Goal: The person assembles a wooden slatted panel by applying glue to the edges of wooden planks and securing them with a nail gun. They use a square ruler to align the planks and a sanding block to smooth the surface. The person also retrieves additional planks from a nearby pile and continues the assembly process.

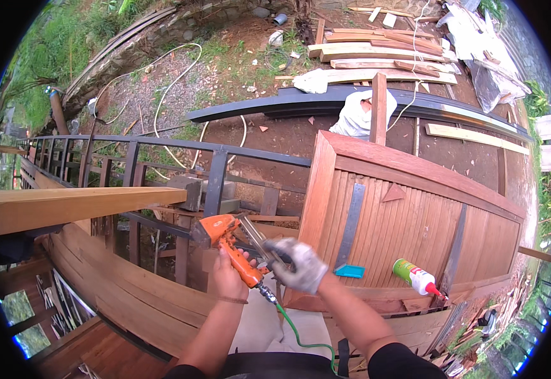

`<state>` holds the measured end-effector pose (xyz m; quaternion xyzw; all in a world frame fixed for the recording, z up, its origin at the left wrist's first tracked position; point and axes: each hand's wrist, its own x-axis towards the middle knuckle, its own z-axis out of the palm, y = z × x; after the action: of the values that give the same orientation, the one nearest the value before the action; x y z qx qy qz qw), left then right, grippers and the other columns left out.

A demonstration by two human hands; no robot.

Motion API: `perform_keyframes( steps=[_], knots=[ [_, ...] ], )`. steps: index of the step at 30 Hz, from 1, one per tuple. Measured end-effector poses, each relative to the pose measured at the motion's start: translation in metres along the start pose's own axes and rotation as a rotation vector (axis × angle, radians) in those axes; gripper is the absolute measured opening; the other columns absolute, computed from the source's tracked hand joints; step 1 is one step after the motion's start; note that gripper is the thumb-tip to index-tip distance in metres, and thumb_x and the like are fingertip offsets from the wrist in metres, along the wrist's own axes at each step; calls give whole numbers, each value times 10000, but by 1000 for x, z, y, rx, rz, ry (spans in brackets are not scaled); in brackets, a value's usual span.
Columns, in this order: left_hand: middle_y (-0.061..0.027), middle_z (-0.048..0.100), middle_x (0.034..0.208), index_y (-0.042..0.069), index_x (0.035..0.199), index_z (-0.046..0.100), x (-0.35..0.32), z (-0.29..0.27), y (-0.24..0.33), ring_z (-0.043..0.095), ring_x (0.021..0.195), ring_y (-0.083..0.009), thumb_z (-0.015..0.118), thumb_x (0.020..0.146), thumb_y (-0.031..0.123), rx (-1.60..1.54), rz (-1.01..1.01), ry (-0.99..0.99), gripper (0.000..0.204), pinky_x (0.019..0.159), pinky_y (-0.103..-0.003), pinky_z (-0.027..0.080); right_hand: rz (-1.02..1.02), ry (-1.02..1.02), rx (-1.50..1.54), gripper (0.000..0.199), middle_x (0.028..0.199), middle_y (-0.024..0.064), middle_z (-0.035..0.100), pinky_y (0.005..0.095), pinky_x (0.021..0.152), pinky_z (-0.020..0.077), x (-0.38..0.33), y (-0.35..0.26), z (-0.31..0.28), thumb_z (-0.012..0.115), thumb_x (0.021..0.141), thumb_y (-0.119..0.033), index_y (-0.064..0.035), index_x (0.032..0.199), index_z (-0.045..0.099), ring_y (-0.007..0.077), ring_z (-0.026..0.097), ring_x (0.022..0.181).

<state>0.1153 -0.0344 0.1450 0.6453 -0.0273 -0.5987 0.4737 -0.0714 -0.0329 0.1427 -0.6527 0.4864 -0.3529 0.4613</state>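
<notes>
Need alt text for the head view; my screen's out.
A person's bare left hand grips an orange nail gun trailing a green hose, while the gloved right hand is on its metal magazine. At right, a slatted wooden panel bears a green-and-white bottle and a carpenter's square.

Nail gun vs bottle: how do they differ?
Colour: the nail gun is mostly orange; the bottle is green and white with a red nozzle.
Pose: the nail gun is held up; the bottle lies on the panel.
Connection: the nail gun has a green hose; the bottle has none.
Shared: bright colours.
</notes>
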Motion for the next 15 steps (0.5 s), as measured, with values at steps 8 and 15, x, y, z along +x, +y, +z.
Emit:
perform_keyframes(
  steps=[8,15],
  knots=[
    [-56,529,885,96,1095,453,58,11,1,539,761,-163,441,981,356,-260,-140,-291,283,615,-350,497,504,375,-1146,951,1346,218,449,464,1131,216,115,199,-148,610,734,-693,-14,1366,400,333,357,1319],
    [-35,501,816,116,1097,458,121,52,14,508,698,-132,501,948,274,-263,-277,-402,222,600,-314,489,730,160,-1099,909,1209,216,580,434,1045,335,171,205,-149,582,690,-764,-25,1218,567,327,511,1192]
  ],
)
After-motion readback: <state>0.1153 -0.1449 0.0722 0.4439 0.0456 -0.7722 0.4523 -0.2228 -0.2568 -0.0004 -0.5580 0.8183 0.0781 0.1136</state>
